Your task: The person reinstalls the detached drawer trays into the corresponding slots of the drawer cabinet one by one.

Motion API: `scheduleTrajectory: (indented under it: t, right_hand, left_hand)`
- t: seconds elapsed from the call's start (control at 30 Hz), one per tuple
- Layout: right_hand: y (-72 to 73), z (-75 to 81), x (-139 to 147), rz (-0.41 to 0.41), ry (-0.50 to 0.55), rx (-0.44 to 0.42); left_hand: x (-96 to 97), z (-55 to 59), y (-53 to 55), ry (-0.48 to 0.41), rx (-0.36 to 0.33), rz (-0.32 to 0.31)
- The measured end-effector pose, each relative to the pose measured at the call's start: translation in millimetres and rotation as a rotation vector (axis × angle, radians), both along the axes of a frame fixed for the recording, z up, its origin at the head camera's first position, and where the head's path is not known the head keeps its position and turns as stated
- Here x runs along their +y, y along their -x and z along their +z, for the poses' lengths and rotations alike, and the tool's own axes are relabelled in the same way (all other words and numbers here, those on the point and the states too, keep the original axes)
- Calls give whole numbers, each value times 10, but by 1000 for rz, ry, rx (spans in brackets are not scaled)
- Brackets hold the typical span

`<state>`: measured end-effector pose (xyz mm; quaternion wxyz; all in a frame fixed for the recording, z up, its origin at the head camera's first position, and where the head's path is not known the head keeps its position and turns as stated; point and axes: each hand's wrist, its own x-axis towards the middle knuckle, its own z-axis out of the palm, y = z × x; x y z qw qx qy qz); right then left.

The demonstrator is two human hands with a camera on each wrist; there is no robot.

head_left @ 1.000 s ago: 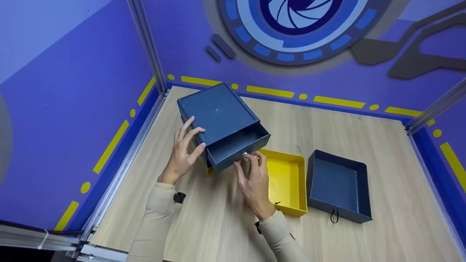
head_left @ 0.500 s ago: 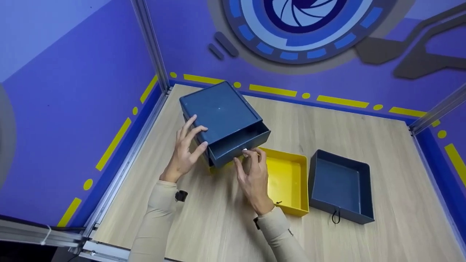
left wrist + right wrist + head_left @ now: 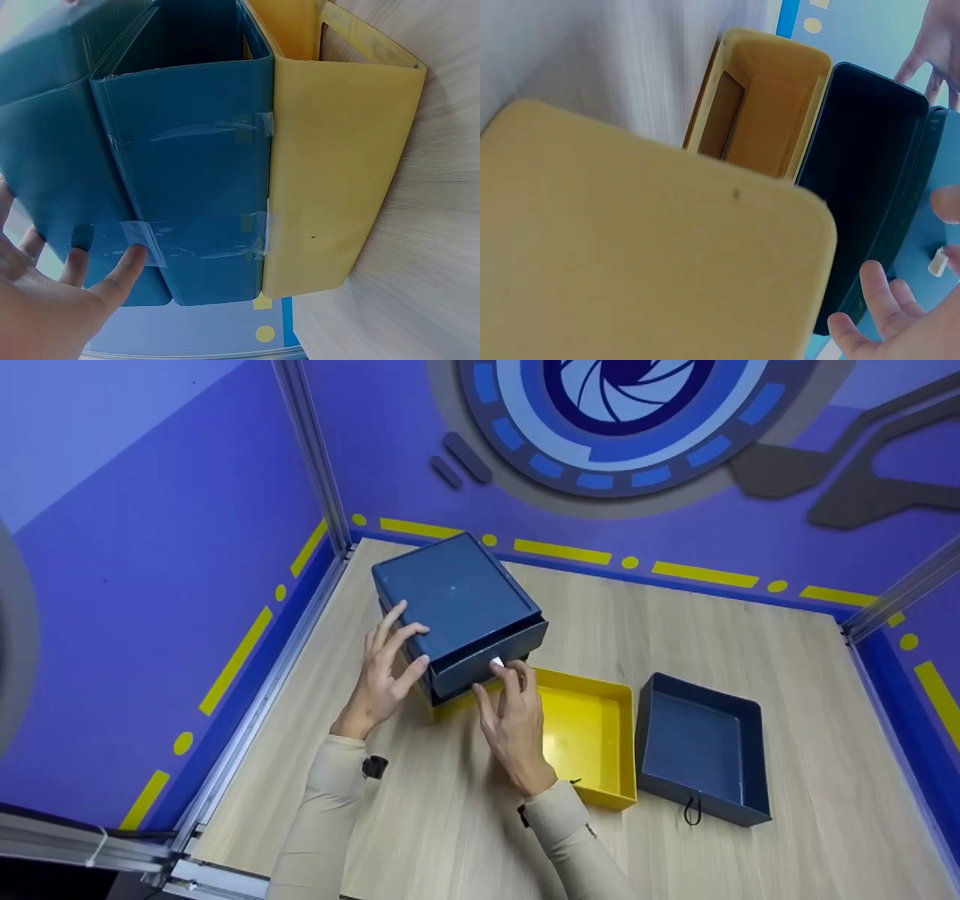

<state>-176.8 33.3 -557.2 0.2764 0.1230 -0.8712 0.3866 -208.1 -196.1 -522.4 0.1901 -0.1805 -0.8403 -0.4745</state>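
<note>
A stacked drawer cabinet (image 3: 454, 592), two blue tiers over a yellow one, stands at the left of the table. My left hand (image 3: 375, 682) rests with spread fingers on the near left edge of its top tier. In the left wrist view, clear tape joins the tiers (image 3: 187, 165). The top tier's blue drawer (image 3: 480, 664) sticks out only slightly and bears a small white pull (image 3: 496, 661). My right hand (image 3: 514, 727) touches the drawer front at this pull with bent fingers, its thumb apart from the pull. The right wrist view shows hollow lower tiers (image 3: 862, 172).
A yellow drawer (image 3: 589, 735) lies on the table right of the cabinet, beside my right wrist. Right of it lies a blue drawer (image 3: 697, 742) with a black loop handle (image 3: 692, 811). Purple walls (image 3: 187, 547) bound the wooden table (image 3: 720, 622).
The blue top drawer has slid inward, from well out to nearly flush, and my right hand has moved along with it. My left hand stays on the cabinet.
</note>
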Motion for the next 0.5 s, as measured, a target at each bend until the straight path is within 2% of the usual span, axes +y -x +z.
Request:
scheduleTrajectory:
  t: [0.3,0.5]
  right_hand:
    - [39,-1,-37,0,-5,20]
    - [51,15,-56,3,-9,2]
  left_hand:
    - [1,14,-14,-8,-24,3]
    - [-6,19,-14,-7,-32,9]
